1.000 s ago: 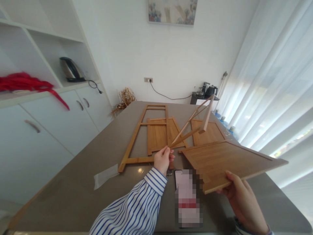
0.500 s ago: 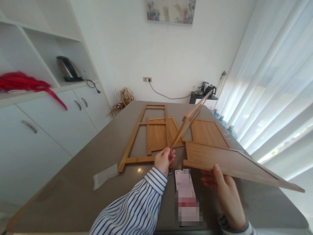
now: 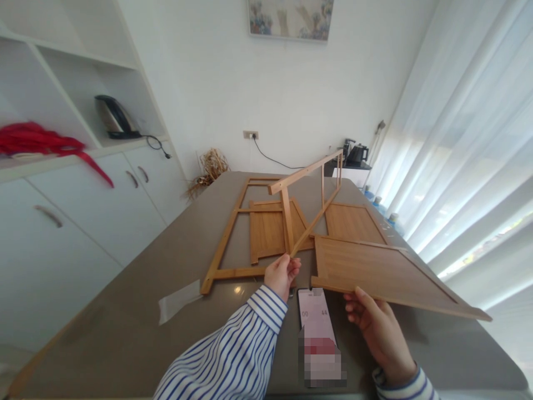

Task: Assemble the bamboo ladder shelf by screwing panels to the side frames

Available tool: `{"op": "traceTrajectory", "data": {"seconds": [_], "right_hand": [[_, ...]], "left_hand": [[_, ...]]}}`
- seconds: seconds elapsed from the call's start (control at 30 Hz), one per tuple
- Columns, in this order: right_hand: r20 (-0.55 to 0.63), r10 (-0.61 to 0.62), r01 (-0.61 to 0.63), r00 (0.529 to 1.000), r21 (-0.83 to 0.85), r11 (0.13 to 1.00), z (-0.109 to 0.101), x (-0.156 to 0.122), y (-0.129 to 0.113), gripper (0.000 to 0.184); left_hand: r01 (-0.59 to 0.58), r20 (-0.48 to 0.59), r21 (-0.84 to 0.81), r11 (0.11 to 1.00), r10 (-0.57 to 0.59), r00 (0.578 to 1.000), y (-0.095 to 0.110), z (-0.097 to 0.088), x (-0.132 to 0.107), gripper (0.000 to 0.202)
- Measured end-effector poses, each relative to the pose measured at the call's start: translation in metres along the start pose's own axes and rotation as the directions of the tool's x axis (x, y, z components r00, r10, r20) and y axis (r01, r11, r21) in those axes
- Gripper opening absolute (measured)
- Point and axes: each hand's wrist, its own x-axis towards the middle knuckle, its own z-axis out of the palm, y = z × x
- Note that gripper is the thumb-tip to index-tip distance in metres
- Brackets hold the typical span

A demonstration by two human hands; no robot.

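Note:
Pinched in my left hand [image 3: 282,273] is the near corner of a wooden ladder-like frame [image 3: 322,189], which stands tilted up on its long edge. My right hand [image 3: 377,328] is closed on the near edge of a wooden panel [image 3: 375,270], its right side raised off the table. Flat on the table to the left lies a second wooden frame [image 3: 225,240], overlapping another wooden panel [image 3: 266,230]. Behind the held panel rests a further panel [image 3: 356,219]. Between my forearms lies a phone [image 3: 315,314] with a lit, partly blurred screen.
The grey table [image 3: 137,311] bears a strip of white wrapping [image 3: 180,300] at left. White cabinets with a kettle [image 3: 115,118] and red cloth [image 3: 39,139] stand left. Water bottles [image 3: 393,221] and a sheer curtain [image 3: 470,139] are at right.
The frame in my left hand has swung over, its upper rail now leaning left. The panel in my right hand has come down lower and slightly left.

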Motion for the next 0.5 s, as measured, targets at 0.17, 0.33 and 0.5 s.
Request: {"op": "traceTrajectory", "data": {"seconds": [0.17,0.33,0.5], "right_hand": [[-0.013,0.037,-0.037,0.999,0.03,0.999,-0.006,0.005,0.002,0.025],[-0.011,0.043,-0.042,0.999,0.108,0.993,-0.012,0.006,0.008,0.019],[0.057,0.082,-0.087,0.995,0.107,0.99,-0.012,0.005,0.008,0.029]], "left_hand": [[-0.013,-0.003,0.029,1.0,0.013,1.0,-0.001,0.0,0.001,0.008],[-0.038,0.004,0.054,0.998,0.038,0.999,0.002,0.001,-0.002,0.011],[-0.052,0.018,0.07,0.996,0.051,0.999,0.004,0.001,-0.005,0.01]]}}
